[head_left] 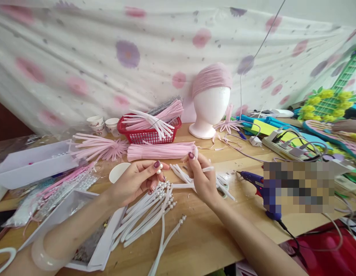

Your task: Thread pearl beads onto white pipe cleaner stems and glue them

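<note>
Between thumb and fingertips, my left hand [134, 182] pinches small pearl beads [159, 171]. My right hand [203, 176] is closed round a white pipe cleaner [207, 169], and a bit of white sticks up by its thumb. Below my left hand lies a bunch of white pipe cleaners [137, 226] tipped with pearl beads [165, 187]. Two more bead-tipped stems [173, 232] lie apart from the bunch, nearer me. Loose white pipe cleaners [180, 174] spread on the table beneath and around my right hand.
Behind my hands lie a pink pipe cleaner bundle [160, 150] and a red basket [149, 136]. A foam head [210, 107] stands at the back. At right are a blue glue gun [254, 180] and a power strip [284, 147] with cables. A white box [100, 249] sits front left.
</note>
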A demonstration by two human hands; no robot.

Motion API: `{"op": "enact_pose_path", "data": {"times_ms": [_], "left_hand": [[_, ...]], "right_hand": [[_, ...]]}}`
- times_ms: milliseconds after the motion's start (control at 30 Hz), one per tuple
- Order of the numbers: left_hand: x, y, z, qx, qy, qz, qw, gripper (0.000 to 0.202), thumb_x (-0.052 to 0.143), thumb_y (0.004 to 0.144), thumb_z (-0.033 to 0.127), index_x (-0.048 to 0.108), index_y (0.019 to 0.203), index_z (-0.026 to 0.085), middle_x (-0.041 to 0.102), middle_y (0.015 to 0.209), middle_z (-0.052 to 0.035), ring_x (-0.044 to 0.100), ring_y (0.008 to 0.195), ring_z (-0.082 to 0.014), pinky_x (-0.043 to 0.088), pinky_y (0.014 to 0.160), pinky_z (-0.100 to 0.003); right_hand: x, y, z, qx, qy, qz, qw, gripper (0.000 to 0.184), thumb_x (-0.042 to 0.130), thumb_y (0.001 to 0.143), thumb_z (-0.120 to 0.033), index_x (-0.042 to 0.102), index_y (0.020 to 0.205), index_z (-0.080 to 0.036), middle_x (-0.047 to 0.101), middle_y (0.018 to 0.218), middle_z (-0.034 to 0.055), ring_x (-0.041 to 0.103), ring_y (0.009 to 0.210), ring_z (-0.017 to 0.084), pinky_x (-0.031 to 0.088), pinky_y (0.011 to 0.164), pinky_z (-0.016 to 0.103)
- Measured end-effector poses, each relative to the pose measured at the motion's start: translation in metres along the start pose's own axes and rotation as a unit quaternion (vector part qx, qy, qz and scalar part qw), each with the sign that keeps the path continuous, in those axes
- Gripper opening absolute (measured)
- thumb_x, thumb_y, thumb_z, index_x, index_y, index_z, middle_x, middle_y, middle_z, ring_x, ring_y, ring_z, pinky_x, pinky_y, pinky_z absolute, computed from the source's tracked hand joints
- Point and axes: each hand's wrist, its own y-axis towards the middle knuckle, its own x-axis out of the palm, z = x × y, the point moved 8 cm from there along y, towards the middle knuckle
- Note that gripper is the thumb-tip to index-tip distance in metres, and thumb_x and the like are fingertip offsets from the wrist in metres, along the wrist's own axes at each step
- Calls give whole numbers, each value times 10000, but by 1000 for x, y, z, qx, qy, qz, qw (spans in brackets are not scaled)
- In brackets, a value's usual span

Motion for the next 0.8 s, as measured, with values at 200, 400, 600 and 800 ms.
{"op": "enact_pose_path", "data": {"times_ms": [200,400,600,800], "left_hand": [[0,0,-2,-12,-19,4,1000,439,983,604,481,848,828,128,700,624,-16,542,416,-31,426,400,-121],[-7,2,-2,-4,-45,21,999,403,998,605,413,820,812,116,703,628,-2,554,422,-29,438,408,-109],[-9,3,-3,-4,-89,19,996,363,991,646,315,790,875,118,731,700,-14,576,442,-48,482,431,-132],[-10,5,-8,-51,-164,27,985,169,611,977,133,715,847,103,657,752,-32,513,455,-37,415,387,-122]], "right_hand": [[8,6,9,99,115,-37,988,293,775,885,-453,654,1014,-219,309,551,-129,248,469,99,253,457,244],[16,4,17,183,224,-72,954,382,758,878,-504,667,1067,-185,256,535,-139,173,472,95,142,438,246],[35,-9,10,214,276,-175,921,389,620,955,-614,518,890,-244,325,599,-122,142,453,79,135,416,216],[39,-16,1,201,291,-185,917,403,705,918,-576,498,834,-241,333,567,-131,172,464,83,169,425,216]]}}
